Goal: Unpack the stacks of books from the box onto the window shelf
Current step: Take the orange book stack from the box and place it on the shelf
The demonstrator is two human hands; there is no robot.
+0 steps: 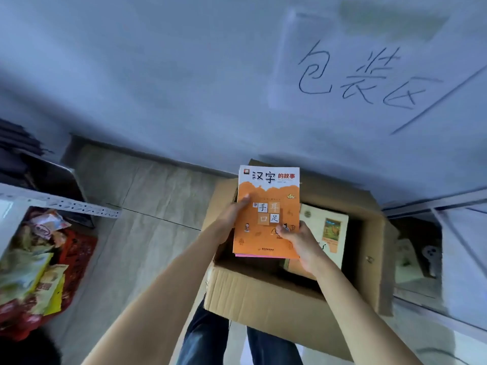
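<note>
A thin stack of orange books [267, 196] with a white top band and Chinese title hangs above the open cardboard box [263, 293]. My left hand [233, 216] grips the stack's left edge, thumb on the cover. My right hand [299, 241] holds its lower right corner. Inside the box, to the right, lies a cream book [329, 227] with a small picture on its cover. The box's left interior is dark and mostly hidden under the held stack.
The box stands on a tiled floor [137, 201] against a pale wall [184, 75] with handwritten characters. At left, a metal rack rail [66, 204] sits above a red basket of snack packets [34, 264]. A white frame [448, 233] stands at right. My legs are below the box.
</note>
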